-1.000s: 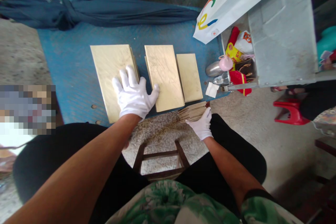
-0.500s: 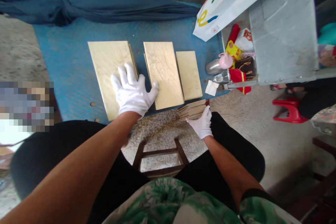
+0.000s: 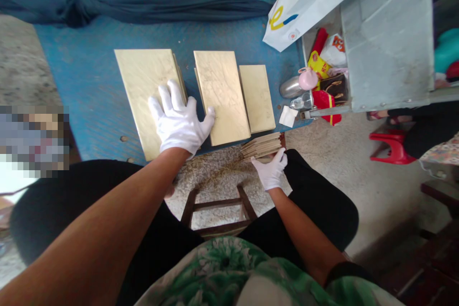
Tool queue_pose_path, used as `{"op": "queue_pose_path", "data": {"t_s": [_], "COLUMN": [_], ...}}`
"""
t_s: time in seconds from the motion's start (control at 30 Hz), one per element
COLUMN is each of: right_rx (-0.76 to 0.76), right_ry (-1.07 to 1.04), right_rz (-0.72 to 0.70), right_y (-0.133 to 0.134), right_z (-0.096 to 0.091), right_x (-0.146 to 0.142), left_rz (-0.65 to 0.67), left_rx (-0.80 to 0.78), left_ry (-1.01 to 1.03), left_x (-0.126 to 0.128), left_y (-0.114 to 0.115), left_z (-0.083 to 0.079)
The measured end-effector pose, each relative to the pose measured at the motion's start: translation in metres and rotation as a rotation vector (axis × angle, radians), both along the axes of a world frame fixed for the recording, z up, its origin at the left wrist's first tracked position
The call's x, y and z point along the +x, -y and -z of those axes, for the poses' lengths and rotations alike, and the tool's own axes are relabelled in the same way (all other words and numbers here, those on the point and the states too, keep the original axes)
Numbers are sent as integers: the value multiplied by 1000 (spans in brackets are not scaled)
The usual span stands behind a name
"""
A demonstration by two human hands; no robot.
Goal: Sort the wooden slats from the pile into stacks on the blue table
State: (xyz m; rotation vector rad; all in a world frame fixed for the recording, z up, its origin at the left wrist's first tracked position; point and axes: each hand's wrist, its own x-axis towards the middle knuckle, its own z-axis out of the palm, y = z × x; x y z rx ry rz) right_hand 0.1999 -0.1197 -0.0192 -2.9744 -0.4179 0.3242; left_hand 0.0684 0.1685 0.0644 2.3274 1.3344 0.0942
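Note:
Three flat stacks of pale cream, board-like rectangles lie on a blue table. My left hand [image 3: 179, 122], in a white glove, is spread flat on the left stack [image 3: 143, 91], and its thumb reaches the edge of the middle stack [image 3: 222, 95]. The smaller right stack [image 3: 257, 98] lies beside that. Below the table's front edge, a fanned bundle of thin beige boards [image 3: 261, 145] shows its layered edges. My gloved right hand [image 3: 269, 168] grips the near side of this bundle, thumb at the left and fingers at the right; the fingertips are partly hidden.
Dark blue cloth [image 3: 161, 2] lies along the back of the blue table [image 3: 86, 91]. At right are a white paper bag [image 3: 315, 0], a flask with a pink lid [image 3: 292, 87], a small clear bottle [image 3: 303, 101], folded tissue [image 3: 288, 116] and a grey metal box [image 3: 387, 48]. A person sits near a red stool [image 3: 389, 147].
The view has shifted slightly. My right hand has moved a little left and toward me against the bundle. The left hand stays spread on the left stack.

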Motion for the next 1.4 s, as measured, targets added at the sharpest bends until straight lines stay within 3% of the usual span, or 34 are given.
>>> {"op": "queue_pose_path", "data": {"t_s": [0.2,0.4,0.53,0.7,0.87,1.07,1.27,1.4], "right_rx": [-18,-27,-20,-133,-110,-19,127,125], "right_ry": [-25,-137,-194,-284,-316,-451,-539,-607], "right_rz": [33,73,-23,-154,-225,-280,-278,-292], "right_y": [9,17,15,14,13,8,7,5], "right_z": [-3,-17,-28,-39,-44,-40,-22,-13], "right_x": [-5,5,12,14,12,12,0,-6], "left_rz": [-7,3,3,13,28,29,28,28], "left_rx": [-17,28,21,6,23,59,62,61], "left_ry": [18,11,38,29,22,-26,-86,-83], "left_x": [0,-1,-2,-2,-3,-1,2,1], "left_y": [1,0,0,0,-1,0,0,-1], "left_z": [-1,3,4,3,4,2,-4,-3]}}
